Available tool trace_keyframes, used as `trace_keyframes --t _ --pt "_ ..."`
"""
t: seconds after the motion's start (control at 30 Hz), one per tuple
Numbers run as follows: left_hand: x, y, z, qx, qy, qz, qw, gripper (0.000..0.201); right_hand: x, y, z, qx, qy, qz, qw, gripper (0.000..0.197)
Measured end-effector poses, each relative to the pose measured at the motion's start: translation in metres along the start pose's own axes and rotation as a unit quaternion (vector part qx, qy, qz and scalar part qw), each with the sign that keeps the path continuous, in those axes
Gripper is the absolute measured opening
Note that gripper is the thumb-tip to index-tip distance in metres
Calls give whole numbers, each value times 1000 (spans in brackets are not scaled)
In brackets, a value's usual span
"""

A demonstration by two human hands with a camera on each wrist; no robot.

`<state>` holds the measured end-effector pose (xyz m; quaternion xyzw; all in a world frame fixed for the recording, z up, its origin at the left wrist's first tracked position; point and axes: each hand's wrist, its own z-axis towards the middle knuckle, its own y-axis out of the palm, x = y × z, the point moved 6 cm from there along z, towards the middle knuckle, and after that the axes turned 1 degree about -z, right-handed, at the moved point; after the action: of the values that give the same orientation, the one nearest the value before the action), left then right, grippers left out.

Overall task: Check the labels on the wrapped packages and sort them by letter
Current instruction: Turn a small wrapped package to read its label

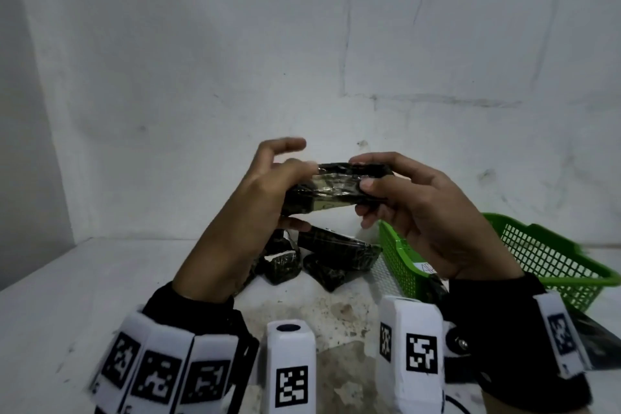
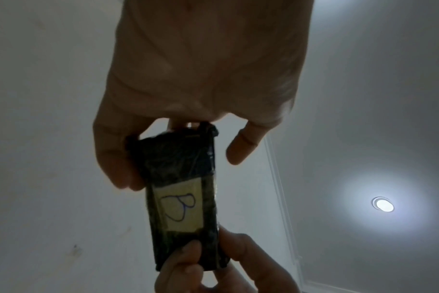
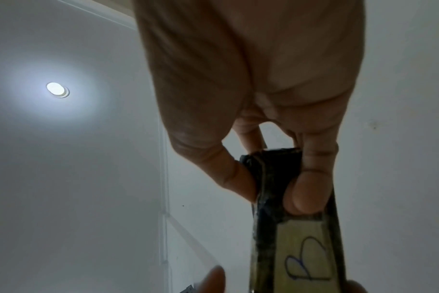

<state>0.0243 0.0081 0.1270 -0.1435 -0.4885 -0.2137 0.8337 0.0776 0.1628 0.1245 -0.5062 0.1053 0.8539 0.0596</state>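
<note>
A black wrapped package (image 1: 336, 188) is held up above the table between both hands. My left hand (image 1: 289, 191) grips its left end, thumb on top and fingers beneath, with the index finger lifted off. My right hand (image 1: 369, 200) pinches the right end. In the left wrist view the package (image 2: 180, 158) shows a yellowish label (image 2: 178, 206) with a blue handwritten "B". The right wrist view shows the same label (image 3: 306, 261) on the package (image 3: 268, 198), close to my right fingers (image 3: 308, 190). Several more black packages (image 1: 329, 255) lie piled on the table below.
A green mesh basket (image 1: 554, 255) stands on the table at the right, with a white label (image 1: 426, 267) inside, partly hidden by my right hand. A dark flat object (image 1: 594, 336) lies at the right edge. The white table (image 1: 84, 279) meets a white wall behind.
</note>
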Motion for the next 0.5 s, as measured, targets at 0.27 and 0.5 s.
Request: trace_keyframes --t 0.27,0.5 --pt "-4 -3 4 17 3 -14 1000 4 -2 -2 0 26 -56 -42 997 19" --pt "0 -10 4 4 30 10 999 9 -3 4 -3 12 -66 -71 995 26"
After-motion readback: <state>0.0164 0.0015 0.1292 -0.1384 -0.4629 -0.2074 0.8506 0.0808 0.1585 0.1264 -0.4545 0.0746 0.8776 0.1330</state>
